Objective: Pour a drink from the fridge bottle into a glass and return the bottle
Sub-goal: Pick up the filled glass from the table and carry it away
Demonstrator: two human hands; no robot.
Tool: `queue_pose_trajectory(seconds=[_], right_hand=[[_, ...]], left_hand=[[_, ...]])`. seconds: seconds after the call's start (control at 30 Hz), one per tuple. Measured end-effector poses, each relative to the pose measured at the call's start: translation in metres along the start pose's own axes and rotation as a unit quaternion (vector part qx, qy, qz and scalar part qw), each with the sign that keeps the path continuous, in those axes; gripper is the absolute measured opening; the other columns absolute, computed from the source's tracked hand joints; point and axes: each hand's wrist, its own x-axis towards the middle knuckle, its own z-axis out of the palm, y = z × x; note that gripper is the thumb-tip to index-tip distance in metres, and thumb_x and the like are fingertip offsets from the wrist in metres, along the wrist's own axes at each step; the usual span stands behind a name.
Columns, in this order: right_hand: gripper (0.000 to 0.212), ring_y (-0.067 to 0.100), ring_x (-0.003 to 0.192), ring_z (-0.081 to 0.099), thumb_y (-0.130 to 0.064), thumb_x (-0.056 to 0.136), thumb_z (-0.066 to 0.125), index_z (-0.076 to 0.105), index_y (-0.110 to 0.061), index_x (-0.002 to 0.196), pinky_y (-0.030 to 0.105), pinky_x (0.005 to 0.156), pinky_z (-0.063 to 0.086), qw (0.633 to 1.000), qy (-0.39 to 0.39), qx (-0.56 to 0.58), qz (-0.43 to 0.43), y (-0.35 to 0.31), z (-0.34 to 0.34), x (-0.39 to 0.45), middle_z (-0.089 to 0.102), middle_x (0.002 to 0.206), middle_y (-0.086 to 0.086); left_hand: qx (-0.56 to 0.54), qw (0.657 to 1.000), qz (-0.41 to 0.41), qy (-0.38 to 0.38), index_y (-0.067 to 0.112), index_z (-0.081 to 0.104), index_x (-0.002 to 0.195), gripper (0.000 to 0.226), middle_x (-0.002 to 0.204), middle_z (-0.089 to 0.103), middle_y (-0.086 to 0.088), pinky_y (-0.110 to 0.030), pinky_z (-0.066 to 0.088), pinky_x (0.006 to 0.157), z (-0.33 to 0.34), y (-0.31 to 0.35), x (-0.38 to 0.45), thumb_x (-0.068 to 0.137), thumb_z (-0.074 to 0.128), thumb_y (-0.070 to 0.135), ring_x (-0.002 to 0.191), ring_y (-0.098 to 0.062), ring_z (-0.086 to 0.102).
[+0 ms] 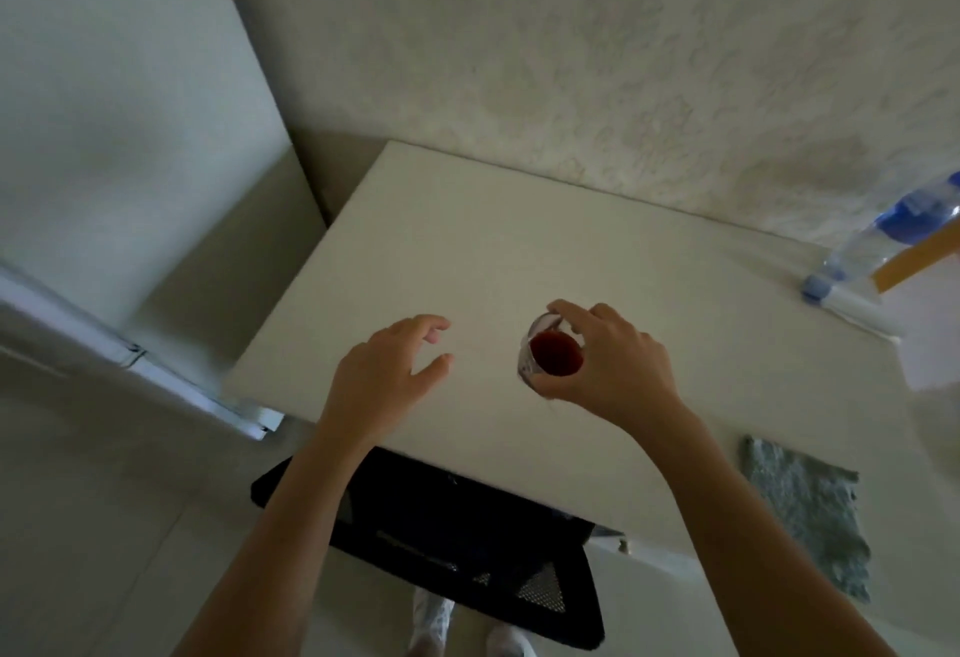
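A clear glass (551, 356) holding dark red drink stands on the white table (441, 251). My right hand (613, 365) wraps around the glass from the right, fingers over its rim and side. My left hand (387, 370) hovers over the table to the left of the glass, fingers spread and curled, holding nothing. The white fridge (119, 126) stands at the left with its door shut. No drink bottle from the fridge is in view.
A plastic water bottle with a blue label (883, 235) lies at the table's far right beside a white object. A grey-green cloth (810, 516) lies near the front right edge. A black chair (441, 537) sits under the table's front edge.
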Motion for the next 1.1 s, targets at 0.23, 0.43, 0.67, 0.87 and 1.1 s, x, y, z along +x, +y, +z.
queue_pose_trajectory(seconds=[0.23,0.43,0.67,0.87,1.1], right_hand=[[0.079,0.016,0.096,0.059,-0.062,0.062,0.067,0.036,-0.041,0.132,0.030,0.077,0.046,0.991,0.028,0.037,-0.129,-0.025,-0.040,-0.048,0.055,0.117,-0.009],[0.085,0.013,0.097,0.060,-0.059,0.058,0.072,0.033,-0.041,0.131,0.031,0.080,0.049,0.970,0.000,0.048,-0.237,-0.056,-0.050,-0.086,0.056,0.123,-0.011],[0.086,0.011,0.100,0.060,-0.055,0.058,0.076,0.036,-0.040,0.133,0.025,0.080,0.047,0.918,-0.083,0.041,-0.386,-0.139,-0.029,-0.132,0.055,0.124,-0.011],[0.083,0.012,0.104,0.058,-0.056,0.061,0.075,0.040,-0.036,0.133,0.015,0.072,0.036,0.848,-0.154,0.013,-0.507,-0.233,0.013,-0.197,0.056,0.127,-0.009],[0.086,0.011,0.096,0.061,-0.060,0.058,0.073,0.039,-0.036,0.133,0.023,0.081,0.051,0.770,-0.207,-0.013,-0.603,-0.340,0.069,-0.289,0.059,0.122,-0.009]], left_hand=[[0.017,0.992,-0.041,0.116,0.037,0.052,0.119,0.052,0.109,0.061,0.020,-0.032,0.047,0.080,-0.042,0.039,-0.075,0.076,0.036,0.062,0.096,-0.002,0.057],[0.037,0.972,-0.111,0.203,0.036,0.053,0.119,0.045,0.108,0.062,0.018,-0.033,0.050,0.081,-0.069,0.050,-0.166,0.080,0.044,0.057,0.096,-0.007,0.060],[0.142,0.912,-0.261,0.283,0.037,0.053,0.119,0.042,0.117,0.060,0.015,-0.028,0.044,0.078,-0.096,0.042,-0.309,0.081,0.044,0.052,0.103,-0.010,0.060],[0.197,0.845,-0.389,0.310,0.035,0.048,0.126,0.050,0.127,0.056,0.012,-0.033,0.045,0.086,-0.110,0.025,-0.432,0.084,0.035,0.057,0.110,-0.014,0.056],[0.218,0.783,-0.471,0.344,0.026,0.055,0.122,0.037,0.119,0.063,0.001,-0.037,0.051,0.078,-0.127,0.001,-0.552,0.086,0.058,0.039,0.100,-0.021,0.062]])
